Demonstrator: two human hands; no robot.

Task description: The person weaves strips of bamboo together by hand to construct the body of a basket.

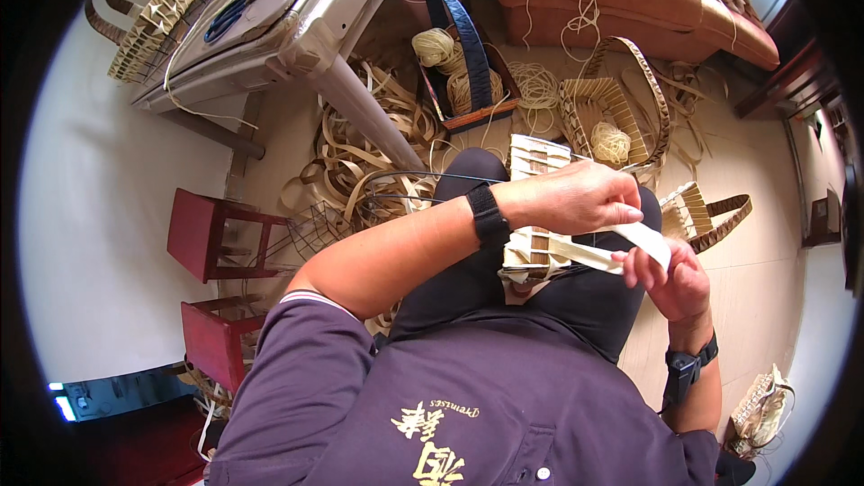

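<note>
Pale strip (646, 239); in both hands (596, 194) (677, 283)

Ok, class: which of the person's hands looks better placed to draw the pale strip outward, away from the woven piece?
Probably the right hand: it touches the pale strip, out to the right of the woven piece. The left hand reaches across that piece.

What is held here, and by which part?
A cream flat strip, in the right hand by its loose looped stretch. Whether the left hand grips it is unclear.
</note>
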